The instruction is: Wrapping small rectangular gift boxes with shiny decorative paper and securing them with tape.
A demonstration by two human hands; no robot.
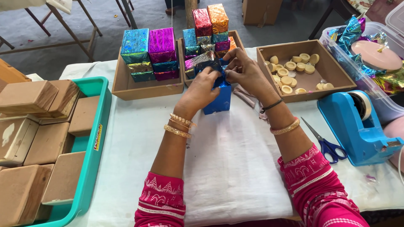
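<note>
My left hand and my right hand both grip a small box wrapped in shiny blue foil, standing upright on the white cloth. Fingers of both hands pinch and fold the foil at the box's top end. Each wrist wears gold bangles, and the sleeves are pink with white patterns.
Two brown trays behind hold foil-wrapped boxes in several colours. A third tray at right holds small tan cups. A blue tape dispenser and blue-handled scissors lie at right. A teal crate of plain brown blocks sits at left.
</note>
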